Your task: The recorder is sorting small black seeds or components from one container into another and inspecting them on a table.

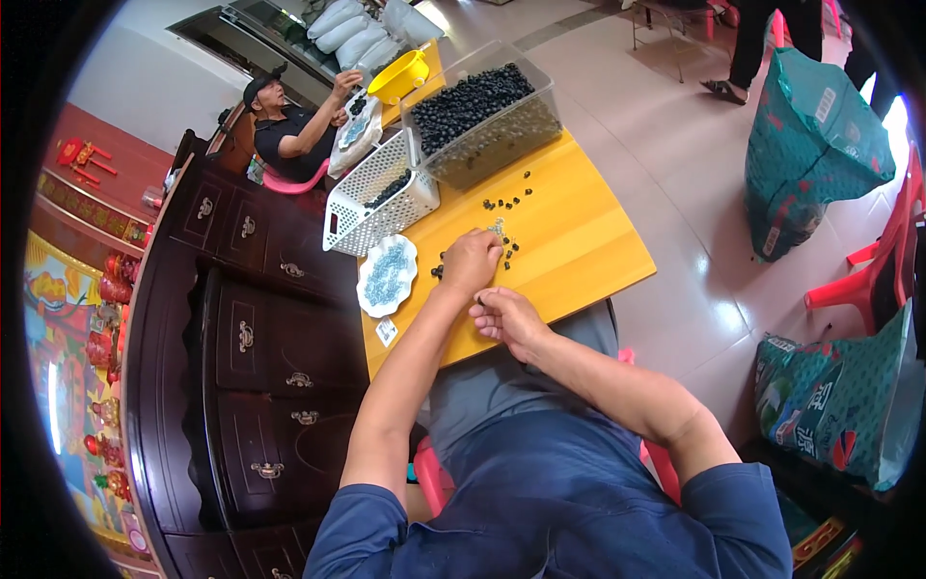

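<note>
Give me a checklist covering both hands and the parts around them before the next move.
1. Right hand pinching a small dark piece: ok.
2. Grip of the left hand: cannot tell, fingertips hidden.
3. White scalloped plate holding small pale-blue pieces: ok.
4. Clear rectangular plastic bin upright, holding small black pieces: ok.
5. Loose black pieces gathered together: not ok, scattered on the yellow wooden tabletop.

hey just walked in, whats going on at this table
A person sits at a yellow table. The right hand seems to pinch a small dark piece; the left hand is low over the table, near loose black pieces. Beyond are a clear bin heaped with black pieces and a white basket; a scalloped plate of bluish bits lies left. Another person sits farther off.
</note>
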Available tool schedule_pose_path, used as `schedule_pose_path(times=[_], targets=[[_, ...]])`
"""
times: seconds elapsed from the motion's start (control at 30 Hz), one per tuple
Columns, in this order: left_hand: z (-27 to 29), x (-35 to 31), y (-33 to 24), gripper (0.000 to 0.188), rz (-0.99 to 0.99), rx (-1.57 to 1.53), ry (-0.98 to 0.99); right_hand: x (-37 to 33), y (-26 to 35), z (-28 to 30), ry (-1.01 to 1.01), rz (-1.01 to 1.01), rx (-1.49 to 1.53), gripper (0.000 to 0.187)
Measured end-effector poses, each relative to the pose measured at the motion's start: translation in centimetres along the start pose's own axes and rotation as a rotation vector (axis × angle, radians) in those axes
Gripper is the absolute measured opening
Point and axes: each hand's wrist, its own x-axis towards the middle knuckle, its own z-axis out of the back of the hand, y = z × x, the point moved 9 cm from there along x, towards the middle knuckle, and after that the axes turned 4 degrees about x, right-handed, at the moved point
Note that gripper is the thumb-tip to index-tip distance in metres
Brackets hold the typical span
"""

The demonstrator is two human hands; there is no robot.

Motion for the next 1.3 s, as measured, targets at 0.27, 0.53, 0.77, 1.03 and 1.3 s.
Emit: schedule_pose_path(times=[0.27,0.53,0.77,1.03,1.3], targets=[[3.2,-2.8,1.5,0.008,0.064,-0.142,-0.106,0.0,0.6,-0.2,-0.006,0.013,0.012,0.013],[6.3,-8.7,0.7,0.008,0.218,-0.5,-0.102,0.4,0.7,-0.3,0.038,0.07,-0.085,0.012],[8.6,-10.9,-1.4,0.006,0.14,-0.45,-0.128,0.3,-0.5,-0.5,0.097,0.041,-0.236,0.019],[6.2,-10.3,0.4,0.013,0.149,-0.735,-0.133,0.2,-1.6,-0.3,0.149,-0.1,0.028,0.018],[3.5,-2.2,9.1,0.026,0.305,-0.201,-0.181,-0.3,-0.2,-1.6,0.151,0.0,-0.045,0.014]])
